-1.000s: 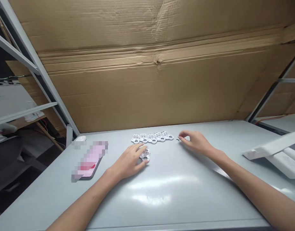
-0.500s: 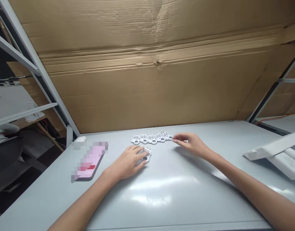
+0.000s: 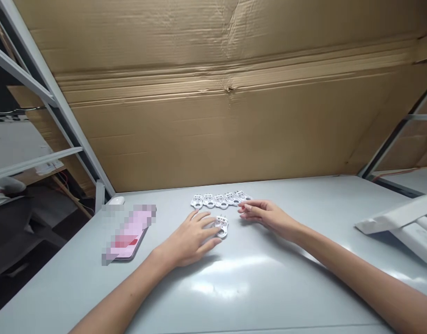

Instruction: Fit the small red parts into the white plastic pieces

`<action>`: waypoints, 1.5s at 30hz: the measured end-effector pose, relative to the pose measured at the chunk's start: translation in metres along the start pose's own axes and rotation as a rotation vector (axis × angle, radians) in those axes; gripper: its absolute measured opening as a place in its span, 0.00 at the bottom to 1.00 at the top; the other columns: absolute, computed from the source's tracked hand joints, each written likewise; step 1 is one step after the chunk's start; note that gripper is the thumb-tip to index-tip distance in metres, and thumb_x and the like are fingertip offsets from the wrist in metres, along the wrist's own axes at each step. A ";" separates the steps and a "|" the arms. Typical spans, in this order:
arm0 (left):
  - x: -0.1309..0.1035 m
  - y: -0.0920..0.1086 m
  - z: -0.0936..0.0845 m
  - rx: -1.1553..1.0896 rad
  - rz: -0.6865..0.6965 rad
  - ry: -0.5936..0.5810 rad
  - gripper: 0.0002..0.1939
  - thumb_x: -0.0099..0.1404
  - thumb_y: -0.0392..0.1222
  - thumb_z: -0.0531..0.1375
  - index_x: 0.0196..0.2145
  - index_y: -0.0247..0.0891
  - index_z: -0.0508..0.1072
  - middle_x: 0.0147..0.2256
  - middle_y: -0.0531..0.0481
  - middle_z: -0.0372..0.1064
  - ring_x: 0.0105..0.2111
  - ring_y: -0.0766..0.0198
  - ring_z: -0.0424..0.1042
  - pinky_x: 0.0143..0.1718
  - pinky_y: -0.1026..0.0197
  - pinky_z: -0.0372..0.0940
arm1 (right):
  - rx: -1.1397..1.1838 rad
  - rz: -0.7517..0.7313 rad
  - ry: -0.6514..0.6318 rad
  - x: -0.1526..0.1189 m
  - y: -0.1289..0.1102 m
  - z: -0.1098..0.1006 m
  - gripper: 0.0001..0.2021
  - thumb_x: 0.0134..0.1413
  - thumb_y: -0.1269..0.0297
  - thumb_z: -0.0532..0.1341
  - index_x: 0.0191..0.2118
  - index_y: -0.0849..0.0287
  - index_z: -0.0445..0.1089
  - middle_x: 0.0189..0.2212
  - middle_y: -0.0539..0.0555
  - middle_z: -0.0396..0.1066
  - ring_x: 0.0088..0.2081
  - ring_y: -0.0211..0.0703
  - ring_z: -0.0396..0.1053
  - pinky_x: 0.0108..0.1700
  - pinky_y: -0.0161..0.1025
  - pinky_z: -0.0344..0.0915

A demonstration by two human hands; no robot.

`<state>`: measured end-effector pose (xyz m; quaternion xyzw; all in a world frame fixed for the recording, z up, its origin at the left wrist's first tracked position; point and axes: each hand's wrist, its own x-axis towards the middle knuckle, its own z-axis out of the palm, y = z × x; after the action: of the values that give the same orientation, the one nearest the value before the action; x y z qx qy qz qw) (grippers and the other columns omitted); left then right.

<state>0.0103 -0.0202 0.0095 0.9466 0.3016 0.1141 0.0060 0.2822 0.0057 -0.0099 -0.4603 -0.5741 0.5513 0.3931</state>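
The left hand (image 3: pixel 190 239) is lying flat on the pale grey table (image 3: pixel 255 287), fingers spread, its fingertips pressing on a single white plastic part (image 3: pixel 221 227) that is sitting just near of the row, slightly right of its middle. That part's long axis is running near to far, ring end toward the person and pronged end pointing away. Just right of it, the right hand (image 3: pixel 265 214) is resting low with fingers pressed together; whether it is pinching anything I cannot tell. Farther off, five matching parts (image 3: pixel 220 200) are lying side by side in a left-to-right row. Being pinned only from above, the single part is likely to skid or spin under the fingertips and knock the row crooked.
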 end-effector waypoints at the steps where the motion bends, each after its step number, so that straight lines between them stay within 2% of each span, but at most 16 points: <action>1: 0.000 0.000 -0.001 -0.007 0.008 -0.007 0.15 0.75 0.46 0.49 0.52 0.47 0.72 0.56 0.49 0.67 0.58 0.53 0.62 0.62 0.47 0.53 | 0.029 0.022 0.029 0.001 0.000 0.000 0.16 0.54 0.54 0.66 0.44 0.58 0.75 0.45 0.61 0.77 0.50 0.54 0.74 0.58 0.52 0.65; 5: 0.000 0.003 0.001 -0.010 -0.013 -0.042 0.17 0.75 0.48 0.48 0.55 0.46 0.70 0.60 0.46 0.62 0.62 0.50 0.58 0.63 0.45 0.51 | 0.050 0.075 0.094 0.002 -0.001 -0.001 0.15 0.52 0.60 0.67 0.46 0.59 0.75 0.46 0.61 0.77 0.50 0.53 0.74 0.59 0.50 0.64; 8: 0.000 0.007 0.004 -0.009 -0.041 -0.103 0.22 0.75 0.51 0.46 0.61 0.45 0.64 0.66 0.43 0.52 0.66 0.46 0.49 0.63 0.42 0.50 | 0.011 0.058 0.074 0.001 -0.001 0.000 0.18 0.53 0.57 0.67 0.48 0.60 0.74 0.46 0.61 0.77 0.47 0.54 0.76 0.59 0.52 0.64; 11: 0.001 0.010 0.008 -0.016 -0.043 -0.159 0.24 0.76 0.52 0.45 0.65 0.44 0.58 0.68 0.42 0.46 0.67 0.46 0.45 0.64 0.42 0.48 | -0.020 0.022 0.044 0.000 -0.001 0.001 0.21 0.52 0.54 0.67 0.50 0.58 0.74 0.46 0.61 0.77 0.46 0.54 0.76 0.57 0.52 0.65; 15: 0.002 0.011 0.011 -0.022 -0.040 -0.187 0.25 0.76 0.52 0.44 0.67 0.44 0.55 0.68 0.41 0.43 0.68 0.46 0.44 0.64 0.43 0.47 | -0.193 -0.067 0.116 0.002 0.002 0.002 0.17 0.51 0.51 0.66 0.41 0.58 0.78 0.45 0.59 0.78 0.48 0.56 0.74 0.54 0.50 0.66; 20: 0.001 0.007 0.009 -0.030 -0.061 -0.192 0.28 0.75 0.55 0.44 0.67 0.41 0.54 0.69 0.41 0.42 0.68 0.47 0.41 0.65 0.43 0.45 | -0.284 -0.147 0.145 0.004 0.005 0.001 0.17 0.53 0.50 0.64 0.38 0.58 0.78 0.40 0.58 0.79 0.45 0.55 0.74 0.50 0.48 0.67; 24: -0.001 0.004 0.004 -0.004 -0.068 -0.195 0.27 0.75 0.55 0.44 0.65 0.40 0.58 0.68 0.42 0.46 0.68 0.50 0.43 0.66 0.45 0.44 | -0.386 -0.212 0.174 0.003 0.008 0.002 0.14 0.56 0.52 0.62 0.36 0.57 0.78 0.39 0.57 0.79 0.43 0.54 0.75 0.48 0.48 0.68; 27: -0.001 0.004 0.002 -0.017 -0.051 -0.187 0.26 0.75 0.54 0.46 0.64 0.41 0.59 0.67 0.44 0.48 0.67 0.50 0.46 0.66 0.45 0.47 | -0.517 -0.371 0.149 0.001 0.011 0.004 0.11 0.59 0.57 0.60 0.37 0.55 0.78 0.42 0.56 0.79 0.45 0.52 0.74 0.49 0.48 0.68; 31: 0.000 0.008 0.004 -0.067 -0.040 -0.201 0.27 0.75 0.53 0.47 0.66 0.40 0.57 0.67 0.43 0.48 0.67 0.48 0.47 0.65 0.45 0.48 | -0.762 -0.645 0.027 -0.002 0.016 0.008 0.11 0.63 0.65 0.56 0.40 0.54 0.77 0.48 0.59 0.74 0.50 0.51 0.71 0.51 0.49 0.68; 34: 0.001 0.011 0.007 -0.091 -0.023 -0.203 0.28 0.75 0.54 0.47 0.67 0.40 0.55 0.67 0.42 0.48 0.67 0.47 0.48 0.65 0.44 0.49 | -0.863 -0.744 -0.018 -0.002 0.019 0.009 0.12 0.64 0.68 0.54 0.42 0.55 0.76 0.49 0.60 0.72 0.50 0.51 0.71 0.49 0.48 0.69; 38: 0.001 0.010 0.011 -0.094 -0.023 -0.176 0.28 0.75 0.54 0.48 0.67 0.41 0.55 0.67 0.41 0.49 0.66 0.47 0.50 0.64 0.44 0.51 | -0.889 -0.771 -0.036 -0.001 0.020 0.009 0.12 0.64 0.69 0.54 0.41 0.55 0.75 0.47 0.60 0.72 0.48 0.50 0.71 0.47 0.48 0.70; 45: 0.000 0.008 0.014 -0.087 -0.027 -0.151 0.27 0.75 0.53 0.47 0.67 0.43 0.54 0.66 0.40 0.50 0.65 0.47 0.51 0.62 0.45 0.53 | -0.906 -0.696 -0.086 -0.003 0.017 0.008 0.12 0.64 0.68 0.54 0.43 0.56 0.76 0.47 0.59 0.72 0.47 0.48 0.71 0.48 0.46 0.70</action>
<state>0.0178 -0.0258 -0.0040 0.9471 0.3079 0.0554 0.0714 0.2768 0.0000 -0.0277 -0.3436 -0.8864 0.1065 0.2912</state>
